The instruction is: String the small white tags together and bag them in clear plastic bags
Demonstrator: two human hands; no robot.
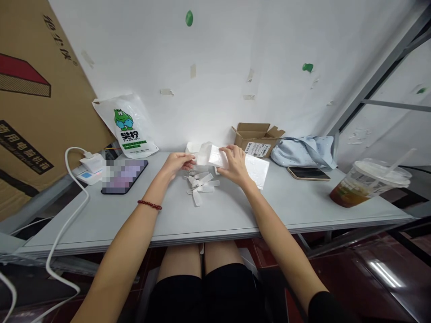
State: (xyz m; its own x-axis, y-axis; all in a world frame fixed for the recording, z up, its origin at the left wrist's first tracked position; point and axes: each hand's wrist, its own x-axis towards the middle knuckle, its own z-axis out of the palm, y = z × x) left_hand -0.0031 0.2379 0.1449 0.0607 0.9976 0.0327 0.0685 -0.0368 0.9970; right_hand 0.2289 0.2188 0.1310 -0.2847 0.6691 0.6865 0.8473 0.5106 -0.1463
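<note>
My right hand [235, 165] grips a small white packet [215, 156] between thumb and fingers, above the middle of the table. A thin translucent sheet or bag [203, 153] stretches from the packet toward my left hand [179, 164]. The left fingers are pinched together, and I cannot make out what is between them. Under and between the hands lies a fanned pile of small white tag-like strips [202, 183]. Behind my right wrist a flat white packet [257, 170] rests on the table, partly covered by the hand.
An opened cardboard box [253, 137] stands by the wall, next to a light blue cloth bag [301, 151]. Phones lie left [129, 177] and right [309, 174]. A lidded drink cup [367, 184] stands far right. A white plastic bag [129, 130] and charger [91, 163] are left.
</note>
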